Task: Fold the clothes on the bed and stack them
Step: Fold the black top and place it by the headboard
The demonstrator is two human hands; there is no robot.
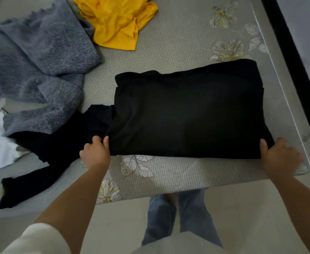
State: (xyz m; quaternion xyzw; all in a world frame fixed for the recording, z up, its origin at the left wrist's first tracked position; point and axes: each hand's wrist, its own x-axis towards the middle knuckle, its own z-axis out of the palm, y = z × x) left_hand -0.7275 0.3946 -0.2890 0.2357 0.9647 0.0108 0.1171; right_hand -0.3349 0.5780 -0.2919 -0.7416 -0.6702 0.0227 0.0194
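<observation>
On bed (178, 52): 2 hands (95, 153) grip 1 folded black garment (187, 114).

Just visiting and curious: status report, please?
Left hand and right hand grip near corners of black garment. Partly folded, flat on bed. Another black garment touches its left edge.

folded garment (187, 114) on bed (168, 52), sweater (40, 61) left

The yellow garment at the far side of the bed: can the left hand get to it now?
Probably not right away. The left hand grips the near corner of the black garment. The yellow garment lies far behind, with bare bed between; nothing blocks the path.
</observation>
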